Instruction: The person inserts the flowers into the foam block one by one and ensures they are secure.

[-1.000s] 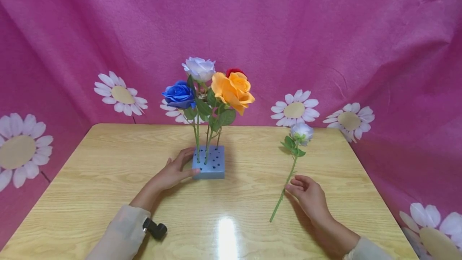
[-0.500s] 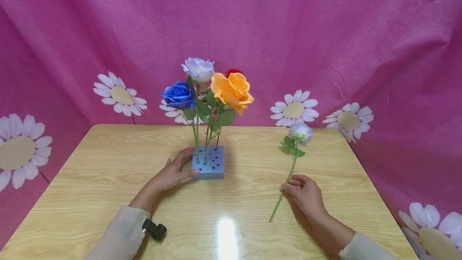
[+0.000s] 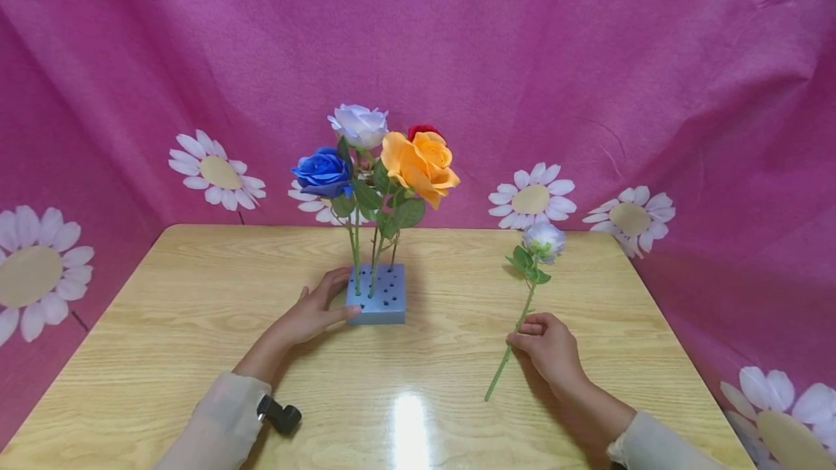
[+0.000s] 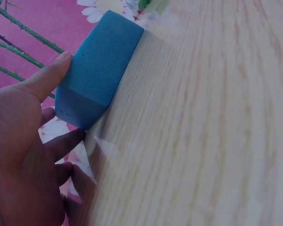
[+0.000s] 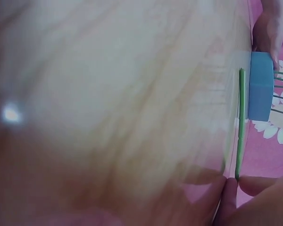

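A light-blue foam block (image 3: pixel 385 315) with holes in its top stands on the table, holding upright artificial roses: a blue rose (image 3: pixel 323 172), a pale white rose (image 3: pixel 360 125), an orange rose (image 3: pixel 421 165) and, partly hidden behind it, a red rose (image 3: pixel 426 128). My left hand (image 3: pixel 310 314) holds the block's left side, thumb at the front top edge and fingers along the side. To the right, a pale lavender-white rose (image 3: pixel 545 241) lies slanted, its head away from me. My right hand (image 3: pixel 551 350) pinches its green stem (image 5: pixel 241 117) between thumb and fingers.
The wooden table (image 3: pixel 451 354) reaches back to a pink curtain (image 3: pixel 575 56) printed with large white daisies. A black device (image 3: pixel 282 414) is strapped at the left sleeve. Light glares off the table's front middle.
My right hand has moved slightly left onto the stem, and its thumb and fingers have closed on it. The left hand and the block stay in place.
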{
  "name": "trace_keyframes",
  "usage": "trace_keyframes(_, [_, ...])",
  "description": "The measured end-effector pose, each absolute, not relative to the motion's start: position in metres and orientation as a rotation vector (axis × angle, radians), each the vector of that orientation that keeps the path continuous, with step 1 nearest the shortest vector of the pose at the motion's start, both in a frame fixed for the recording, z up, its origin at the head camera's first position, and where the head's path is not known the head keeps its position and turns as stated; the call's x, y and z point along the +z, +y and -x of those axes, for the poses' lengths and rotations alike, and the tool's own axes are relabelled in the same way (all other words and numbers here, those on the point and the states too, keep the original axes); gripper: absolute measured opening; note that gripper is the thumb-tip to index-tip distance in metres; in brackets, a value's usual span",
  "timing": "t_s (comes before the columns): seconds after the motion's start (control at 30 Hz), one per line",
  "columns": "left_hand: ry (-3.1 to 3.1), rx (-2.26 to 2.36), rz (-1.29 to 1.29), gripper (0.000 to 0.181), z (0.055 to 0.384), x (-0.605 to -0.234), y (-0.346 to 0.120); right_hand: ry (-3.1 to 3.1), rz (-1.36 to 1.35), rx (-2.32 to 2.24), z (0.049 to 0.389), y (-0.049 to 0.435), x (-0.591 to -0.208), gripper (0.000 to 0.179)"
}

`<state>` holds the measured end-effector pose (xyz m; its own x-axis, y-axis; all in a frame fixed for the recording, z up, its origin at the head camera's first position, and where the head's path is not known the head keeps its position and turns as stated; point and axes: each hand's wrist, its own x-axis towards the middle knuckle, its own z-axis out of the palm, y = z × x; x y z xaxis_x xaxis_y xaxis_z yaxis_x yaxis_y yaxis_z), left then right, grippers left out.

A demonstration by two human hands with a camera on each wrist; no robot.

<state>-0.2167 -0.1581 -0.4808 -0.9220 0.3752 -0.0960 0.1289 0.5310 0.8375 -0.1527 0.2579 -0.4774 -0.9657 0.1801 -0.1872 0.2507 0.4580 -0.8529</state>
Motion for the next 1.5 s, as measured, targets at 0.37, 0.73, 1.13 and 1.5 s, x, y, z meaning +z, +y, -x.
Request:
trace_keyframes(0.37, [2.523, 1.321, -0.416, 0.086, 0.218, -0.484, -0.16, 2.541, -0.415, -1.575, 0.158, 0.257, -0.473, 0.046])
trace_keyframes(0.73, [2.514, 1.325, -0.396, 0.087, 0.217, -0.483, -0.16, 2.23, -0.424, -1.837, 0.162, 0.266, -0.47, 0.048])
trace_keyframes(1.13, [2.522, 1.323, -0.419, 0.086, 0.217, -0.483, -0.159, 1.824, -0.318, -2.045, 0.166, 0.274, -0.465, 0.034])
trace_keyframes(1.5, [2.518, 1.338, -0.43, 0.085, 0.217, -0.479, -0.159, 1.524, -0.236, -2.141, 0.159, 0.27, -0.465, 0.077])
